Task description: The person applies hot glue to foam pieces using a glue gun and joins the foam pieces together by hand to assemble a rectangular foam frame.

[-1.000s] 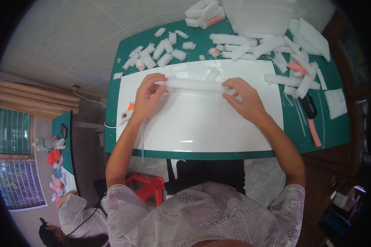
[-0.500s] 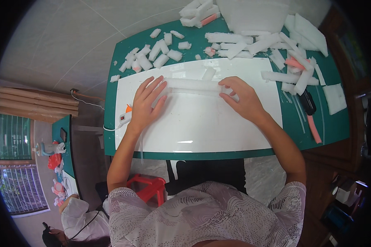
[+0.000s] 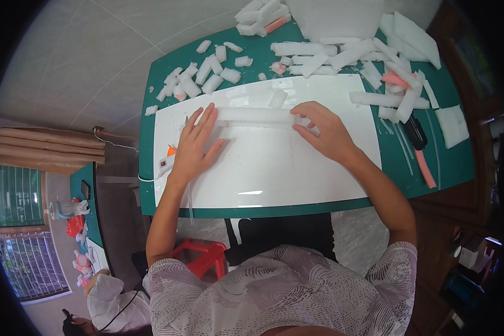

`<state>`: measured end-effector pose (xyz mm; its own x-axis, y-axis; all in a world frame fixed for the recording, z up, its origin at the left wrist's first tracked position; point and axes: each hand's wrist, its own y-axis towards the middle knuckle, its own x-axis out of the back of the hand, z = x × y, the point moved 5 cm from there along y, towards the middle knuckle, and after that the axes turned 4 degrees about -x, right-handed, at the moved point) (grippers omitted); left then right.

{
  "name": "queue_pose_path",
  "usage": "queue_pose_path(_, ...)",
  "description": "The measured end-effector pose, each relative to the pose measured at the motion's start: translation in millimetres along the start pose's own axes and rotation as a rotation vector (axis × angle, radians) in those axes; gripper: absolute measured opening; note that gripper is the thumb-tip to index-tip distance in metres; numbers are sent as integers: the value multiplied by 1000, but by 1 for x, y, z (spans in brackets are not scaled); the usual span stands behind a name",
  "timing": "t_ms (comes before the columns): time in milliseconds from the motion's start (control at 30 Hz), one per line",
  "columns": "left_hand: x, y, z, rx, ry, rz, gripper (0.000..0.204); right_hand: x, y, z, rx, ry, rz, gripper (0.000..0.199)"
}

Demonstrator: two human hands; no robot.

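Note:
A long white foam strip [image 3: 255, 115] lies crosswise on the white board [image 3: 263, 179] between my hands. My left hand [image 3: 196, 148] rests at its left end, fingers stretched out and thumb apart. At the other end, my right hand [image 3: 326, 133] curves its fingers and thumb around the foam's tip. A short white foam piece [image 3: 278, 99] lies just behind the strip. Partly hidden by my left hand and wrist is a white glue gun [image 3: 166, 163] with an orange part and a red switch; a clear stick [image 3: 191, 204] shows beside my forearm.
Small foam chunks [image 3: 211, 84] lie at the back left of the green table [image 3: 145, 185]. Foam strips [image 3: 353, 54] are heaped at the back right, near a black-handled tool [image 3: 415, 134], a pink strip [image 3: 425, 169] and clear sticks. A red stool [image 3: 201, 257] stands below; another person [image 3: 115, 299] sits at left.
The view has shifted slightly. My left hand's fingers have drawn closer together at the foam strip's left end. My right hand keeps its place at the other end.

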<state>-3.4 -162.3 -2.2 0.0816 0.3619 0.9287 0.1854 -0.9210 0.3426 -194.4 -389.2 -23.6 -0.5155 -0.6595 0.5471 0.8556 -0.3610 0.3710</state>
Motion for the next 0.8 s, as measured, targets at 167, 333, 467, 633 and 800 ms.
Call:
queue_pose_path(167,-6,-2,0,19,-17,23,74,1,0,1,23,-24,2,27)
queue_pose_path(333,-8,-2,1,32,-50,36,75,1,-1,0,49,-51,-10,27)
queue_pose_path(467,-6,-1,0,15,-39,17,74,1,-1,0,54,-54,-11,27)
queue_pose_path(633,-6,-1,-1,20,-48,17,74,0,-1,0,49,-56,-4,28)
queue_pose_path(800,-6,-1,-1,21,-49,17,74,1,-1,-1,50,-66,-6,27)
